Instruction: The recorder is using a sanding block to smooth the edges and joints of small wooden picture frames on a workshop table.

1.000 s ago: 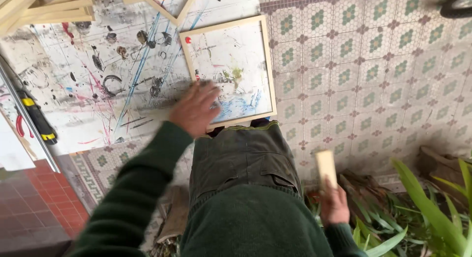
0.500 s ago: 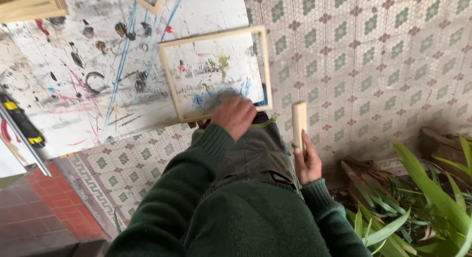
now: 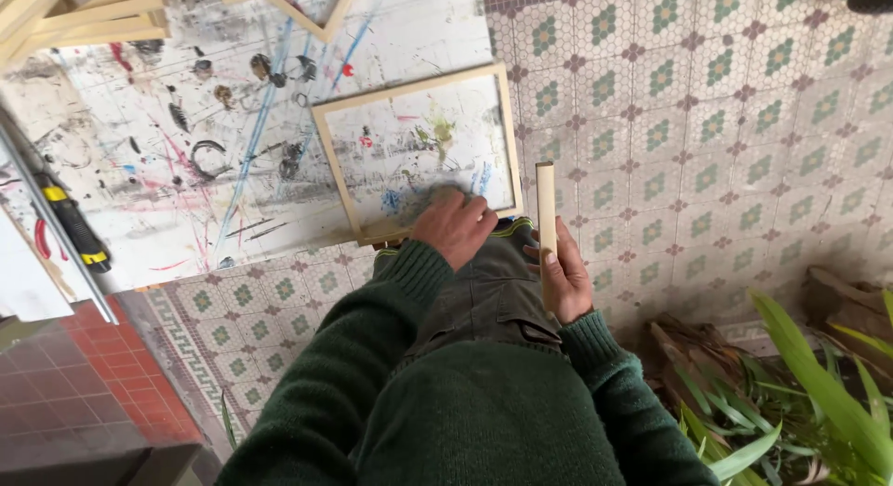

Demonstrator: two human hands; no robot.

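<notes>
A square frame of pale wood (image 3: 335,156) lies flat on a paint-stained white sheet (image 3: 186,151) on the tiled floor. My left hand (image 3: 454,226) rests on the frame's near edge, fingers curled over the bottom rail. My right hand (image 3: 561,279) grips a short flat wooden stick (image 3: 545,207), held upright just right of the frame's bottom right corner. My knee in dark trousers sits below both hands.
More wooden frames (image 3: 84,16) lie at the top left and top middle. A yellow and black tool (image 3: 73,223) lies beside a metal rail (image 3: 56,230) at the left. Green plant leaves (image 3: 819,384) fill the bottom right. Red tiles (image 3: 65,393) lie bottom left.
My left hand moved from the frame's left side onto its near edge. My right hand rose from beside the plants and brought the stick up next to the frame.
</notes>
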